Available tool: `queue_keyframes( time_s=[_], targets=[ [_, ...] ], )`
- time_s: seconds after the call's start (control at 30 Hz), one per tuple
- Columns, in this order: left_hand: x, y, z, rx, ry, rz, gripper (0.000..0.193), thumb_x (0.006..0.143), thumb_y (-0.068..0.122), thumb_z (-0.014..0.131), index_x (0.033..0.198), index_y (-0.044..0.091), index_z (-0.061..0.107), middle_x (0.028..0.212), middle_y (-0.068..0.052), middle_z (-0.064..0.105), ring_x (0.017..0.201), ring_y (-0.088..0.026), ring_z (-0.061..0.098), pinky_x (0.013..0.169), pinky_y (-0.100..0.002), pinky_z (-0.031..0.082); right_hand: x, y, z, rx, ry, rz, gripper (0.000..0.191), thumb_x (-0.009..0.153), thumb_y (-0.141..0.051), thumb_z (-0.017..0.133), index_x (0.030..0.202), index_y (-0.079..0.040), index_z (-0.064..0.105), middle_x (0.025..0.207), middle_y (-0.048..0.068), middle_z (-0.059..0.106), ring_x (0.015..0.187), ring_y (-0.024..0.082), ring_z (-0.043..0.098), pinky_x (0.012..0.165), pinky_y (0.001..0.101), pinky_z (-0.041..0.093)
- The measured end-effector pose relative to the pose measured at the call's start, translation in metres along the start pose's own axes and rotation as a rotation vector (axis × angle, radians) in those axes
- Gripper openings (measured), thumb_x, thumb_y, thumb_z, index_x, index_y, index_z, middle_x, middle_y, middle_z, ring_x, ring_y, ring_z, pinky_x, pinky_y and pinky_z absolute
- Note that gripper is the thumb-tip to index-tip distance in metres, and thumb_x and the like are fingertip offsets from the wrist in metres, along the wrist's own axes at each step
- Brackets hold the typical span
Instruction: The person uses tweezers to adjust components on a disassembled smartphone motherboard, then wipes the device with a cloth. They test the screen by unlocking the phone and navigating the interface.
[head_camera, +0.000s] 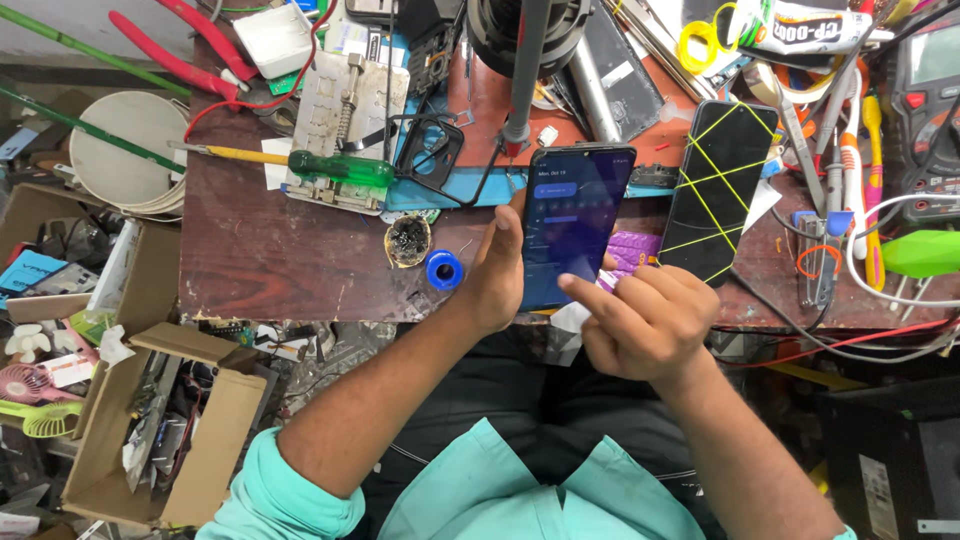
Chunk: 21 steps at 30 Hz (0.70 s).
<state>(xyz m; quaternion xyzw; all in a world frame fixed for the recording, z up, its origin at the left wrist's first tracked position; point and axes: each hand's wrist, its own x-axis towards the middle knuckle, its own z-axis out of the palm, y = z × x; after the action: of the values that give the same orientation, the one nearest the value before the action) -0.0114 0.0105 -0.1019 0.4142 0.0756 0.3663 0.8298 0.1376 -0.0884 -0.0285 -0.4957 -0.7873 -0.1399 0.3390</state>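
Everywhere, tools on worn workbench (280, 260)

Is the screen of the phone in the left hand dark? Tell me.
No, the phone held by the left hand has a lit screen, and the right hand has a fingertip on it.

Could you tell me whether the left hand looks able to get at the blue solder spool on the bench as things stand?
Probably yes. The spool lies on bare bench just beside the left hand, with nothing between them, but that hand is holding the lit phone and would have to release it first.

2 phones (575, 220), 2 hands (495, 275)
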Motion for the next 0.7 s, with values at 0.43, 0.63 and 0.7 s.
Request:
queue_keyframes(
  time_s=[0.43, 0.63, 0.7],
  targets=[
    [0.001, 0.008, 0.006, -0.037, 0.006, -0.054, 0.1, 0.092, 0.081, 0.042, 0.149, -0.001, 0.042, 0.128, -0.017, 0.063, 0.112, -0.03, 0.07, 0.094, -0.044, 0.061, -0.022, 0.01, 0.012, 0.038, 0.018, -0.102, 0.028, 0.063, -0.013, 0.072, 0.091, -0.012, 0.077, 0.061, -0.001, 0.041, 0.051, 0.018, 0.046, 0.049, 0.0338, 0.036],
    [0.0, 0.004, 0.003, -0.03, 0.0, -0.048, 0.098, 0.094, 0.08, 0.04, 0.149, -0.001, 0.043, 0.131, -0.019, 0.064, 0.112, -0.03, 0.071, 0.096, -0.046, 0.062, -0.022, 0.007, 0.014, -0.007, -0.019, -0.082, 0.026, 0.066, -0.014, 0.074, 0.092, -0.012, 0.076, 0.061, -0.001, 0.042, 0.052, 0.018, 0.048, 0.049, 0.0344, 0.036],
    [-0.001, 0.003, 0.002, -0.013, 0.009, -0.047, 0.097, 0.095, 0.08, 0.039, 0.15, 0.0, 0.042, 0.131, -0.02, 0.064, 0.113, -0.03, 0.071, 0.096, -0.046, 0.061, -0.023, 0.007, 0.014, -0.023, -0.001, -0.006, 0.032, 0.067, -0.011, 0.071, 0.098, -0.01, 0.077, 0.063, 0.001, 0.045, 0.053, 0.019, 0.048, 0.051, 0.0352, 0.038]
  ],
)
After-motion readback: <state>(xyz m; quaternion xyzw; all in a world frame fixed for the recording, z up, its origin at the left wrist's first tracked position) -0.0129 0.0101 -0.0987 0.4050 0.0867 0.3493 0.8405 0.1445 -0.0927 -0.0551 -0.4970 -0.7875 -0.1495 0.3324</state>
